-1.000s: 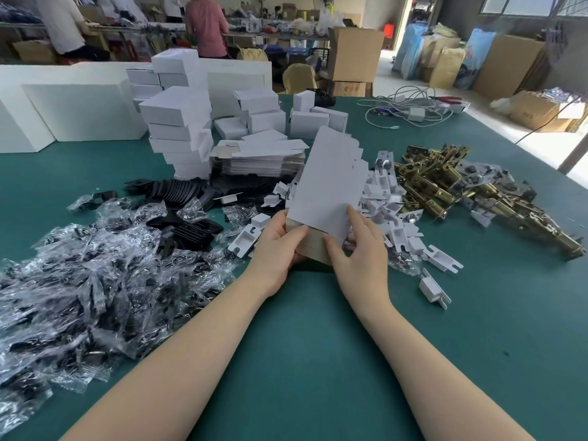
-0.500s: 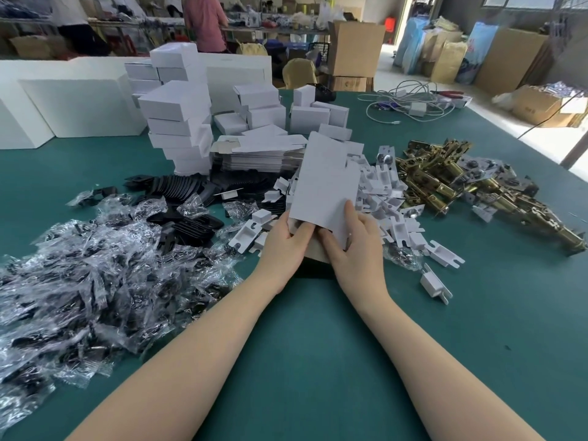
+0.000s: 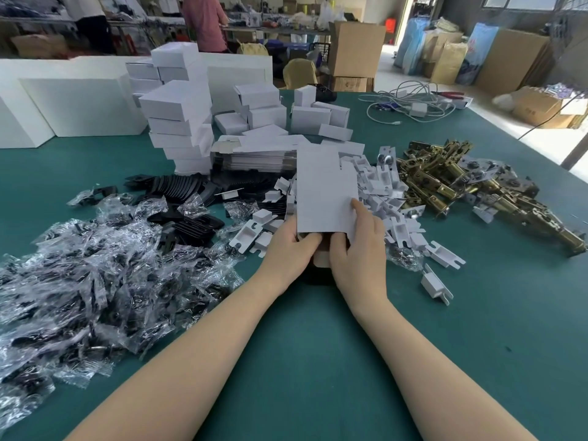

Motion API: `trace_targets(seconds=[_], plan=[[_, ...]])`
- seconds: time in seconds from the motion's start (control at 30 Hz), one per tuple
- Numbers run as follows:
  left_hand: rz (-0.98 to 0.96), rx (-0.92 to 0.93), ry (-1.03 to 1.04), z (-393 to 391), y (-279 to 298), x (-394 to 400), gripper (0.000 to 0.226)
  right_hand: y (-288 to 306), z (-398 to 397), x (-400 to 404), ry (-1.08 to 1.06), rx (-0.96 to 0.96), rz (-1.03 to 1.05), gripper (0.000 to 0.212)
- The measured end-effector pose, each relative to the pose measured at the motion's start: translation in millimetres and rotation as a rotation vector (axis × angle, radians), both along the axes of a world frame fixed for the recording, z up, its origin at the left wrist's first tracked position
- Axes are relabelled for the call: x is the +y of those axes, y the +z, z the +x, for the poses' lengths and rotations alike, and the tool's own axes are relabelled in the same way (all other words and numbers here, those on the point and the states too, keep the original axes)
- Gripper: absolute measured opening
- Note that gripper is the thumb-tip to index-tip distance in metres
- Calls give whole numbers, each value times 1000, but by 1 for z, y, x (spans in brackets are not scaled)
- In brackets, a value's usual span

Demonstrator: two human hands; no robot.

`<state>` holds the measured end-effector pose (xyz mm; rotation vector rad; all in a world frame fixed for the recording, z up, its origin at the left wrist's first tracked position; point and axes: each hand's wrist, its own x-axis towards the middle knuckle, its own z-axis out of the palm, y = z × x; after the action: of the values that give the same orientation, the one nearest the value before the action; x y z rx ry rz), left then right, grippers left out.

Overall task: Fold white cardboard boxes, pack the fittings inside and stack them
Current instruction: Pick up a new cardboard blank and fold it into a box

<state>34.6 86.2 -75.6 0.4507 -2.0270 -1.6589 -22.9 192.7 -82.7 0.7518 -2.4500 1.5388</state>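
Head view: L hand (image 3: 291, 246) & R hand (image 3: 358, 246) both grip box blank (image 3: 324, 192) w/ curled fingers, above green desk (image 3: 318, 361); workshop behind.

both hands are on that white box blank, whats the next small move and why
Probably fold in the bottom flaps. Both the left hand and right hand grip the lower end of the white cardboard blank, which stands upright and looks barely opened, its top flaps unfolded. The brown inside shows at the bottom, so that end seems unclosed, and nothing can be packed yet.
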Motion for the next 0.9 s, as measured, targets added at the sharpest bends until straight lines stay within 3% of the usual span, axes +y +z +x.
trace_targets(seconds=[0.07, 0.2, 0.3, 0.53, 0.63, 0.73, 0.9], plan=[[-76, -4, 13, 0, 0, 3, 26, 1, -3, 2, -40, -26, 13, 53], [-201, 56, 74, 2, 4, 10, 66, 1, -4, 2, -68, -54, 20, 56], [-324, -23, 107, 3, 1, 11, 84, 1, -1, -1, -56, -43, -18, 53], [-511, -166, 58, -2, -3, 15, 87, 7, -1, 5, 54, -240, -318, 36], [-574, -142, 17, -4, -3, 16, 80, 8, -4, 7, 70, -326, -412, 27], [-509, -62, -87, -1, 0, 14, 77, 9, -11, 11, 114, -346, -431, 24], [-17, 116, -54, 5, 3, 5, 37, 6, -10, 10, 235, -280, -342, 33]])
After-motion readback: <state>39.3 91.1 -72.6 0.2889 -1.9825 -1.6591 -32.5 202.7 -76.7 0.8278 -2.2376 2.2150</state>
